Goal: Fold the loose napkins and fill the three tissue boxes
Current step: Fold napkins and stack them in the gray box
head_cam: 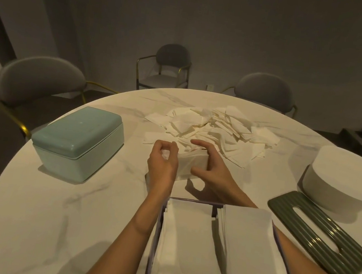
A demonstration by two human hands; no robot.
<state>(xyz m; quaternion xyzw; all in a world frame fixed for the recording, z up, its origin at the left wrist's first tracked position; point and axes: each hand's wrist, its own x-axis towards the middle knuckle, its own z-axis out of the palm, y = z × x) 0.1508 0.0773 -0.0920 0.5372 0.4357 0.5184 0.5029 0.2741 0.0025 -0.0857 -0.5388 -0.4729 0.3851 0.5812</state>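
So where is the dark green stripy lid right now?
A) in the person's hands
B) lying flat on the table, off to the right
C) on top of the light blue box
B: the dark green lid lies flat on the table, right of the open box of folded napkins, beside the white round box.

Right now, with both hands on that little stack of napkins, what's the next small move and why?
Probably square the folded stack and lift it back into the open box. Both hands, left hand and right hand, grip the stack just beyond the box, which already holds two neat rows of napkins.
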